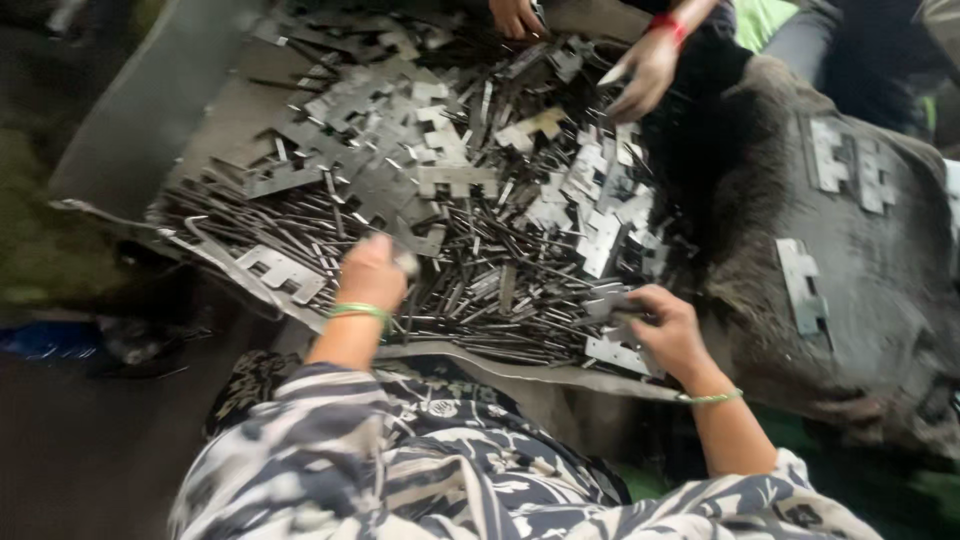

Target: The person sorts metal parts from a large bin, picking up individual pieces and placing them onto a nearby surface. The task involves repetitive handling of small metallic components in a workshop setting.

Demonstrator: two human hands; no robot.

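The main worry here is cut fingers: the heap of metal pins (pixel 470 290) and notched flat plates (pixel 400 180) lies loose and tangled across a grey sheet (pixel 130 110), and both bare hands are right in it, so a sharp stamped edge or a pin end could nick skin as a piece is drawn out. The left hand (pixel 372 272), at about seven o'clock of the heap, is closed around something small and pale, blurred, so I cannot tell exactly what it holds. The right hand (pixel 662 330), at about five o'clock, is curled onto a small stack of plates (pixel 612 325) at the pile's near edge, thumb on top; if the grip is loose the stack could fan out and slide back among the pins. Across the pile, at about one o'clock, another person's hand (pixel 645 72) with a red wristband is picking too, so reaching hands could bump. The plates look thin, dull silver-grey, with square tabs cut along their sides; the pins are dark, slim and straight, lying every which way. A few plates (pixel 845 165) sit apart on a dark rough cloth (pixel 880 290) at three o'clock, and these could slip off its slope.
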